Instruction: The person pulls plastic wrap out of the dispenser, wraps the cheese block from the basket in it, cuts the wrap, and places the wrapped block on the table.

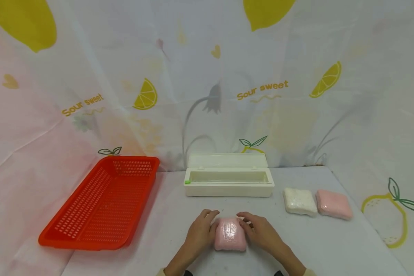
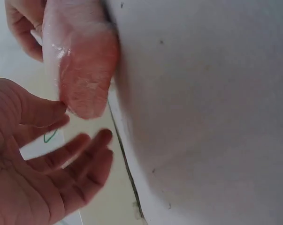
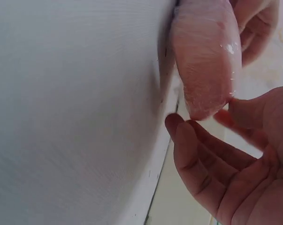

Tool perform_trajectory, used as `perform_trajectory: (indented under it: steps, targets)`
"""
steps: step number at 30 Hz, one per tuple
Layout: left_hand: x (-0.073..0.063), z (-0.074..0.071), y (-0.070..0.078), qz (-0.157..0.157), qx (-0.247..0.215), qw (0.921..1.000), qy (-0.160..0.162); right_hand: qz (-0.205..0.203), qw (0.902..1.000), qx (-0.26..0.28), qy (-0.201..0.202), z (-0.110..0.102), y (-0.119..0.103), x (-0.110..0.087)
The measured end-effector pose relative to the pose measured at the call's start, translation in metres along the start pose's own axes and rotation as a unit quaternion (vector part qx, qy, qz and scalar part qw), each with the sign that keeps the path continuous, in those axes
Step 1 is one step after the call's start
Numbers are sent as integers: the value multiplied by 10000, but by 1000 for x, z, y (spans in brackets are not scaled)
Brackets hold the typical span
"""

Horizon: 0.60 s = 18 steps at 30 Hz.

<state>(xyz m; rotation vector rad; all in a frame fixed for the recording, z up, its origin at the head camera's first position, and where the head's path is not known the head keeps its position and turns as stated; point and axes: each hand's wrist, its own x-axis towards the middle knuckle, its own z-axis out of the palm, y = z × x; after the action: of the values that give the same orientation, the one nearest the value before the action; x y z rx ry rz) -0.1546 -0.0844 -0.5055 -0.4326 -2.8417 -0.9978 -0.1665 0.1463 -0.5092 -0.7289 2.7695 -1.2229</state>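
A pink block wrapped in clear film (image 1: 230, 234) lies on the white table between both hands, shaped like a soft, rounded pad; what is inside I cannot tell. My left hand (image 1: 202, 229) is at its left side; in the left wrist view the thumb tip touches a corner of the block (image 2: 87, 70) while the other fingers are loosely bent and spread beyond it. On the right side, my right hand (image 1: 262, 232) mirrors this, its thumb (image 3: 247, 110) touching the opposite corner and its fingers slightly curved near the end.
A red perforated basket (image 1: 134, 230) stands on the left. Behind the hands is a long white box (image 1: 229, 190) with its lid raised and a small green piece at its left. A white wrapped block (image 1: 299, 201) and another pink one (image 1: 334, 204) lie at the right.
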Motion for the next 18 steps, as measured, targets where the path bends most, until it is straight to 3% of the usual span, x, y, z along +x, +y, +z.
perform_trajectory:
  steps: [2, 5, 11, 18]
  targets:
    - [-2, 0, 0, 567, 367, 9971, 359, -339, 9992, -171, 138, 0, 0, -2]
    - [-6, -2, 0, 967, 185, 9949, 209, -635, 9976, -256, 64, -2, 0, -5]
    - [-7, -1, 2, 793, 326, 9950, -510, -379, 9974, -557, -260, 1, 0, -8]
    - [-5, 2, 3, 725, 721, 9933, -544, -595, 9961, -642, -56, 6, 1, -7]
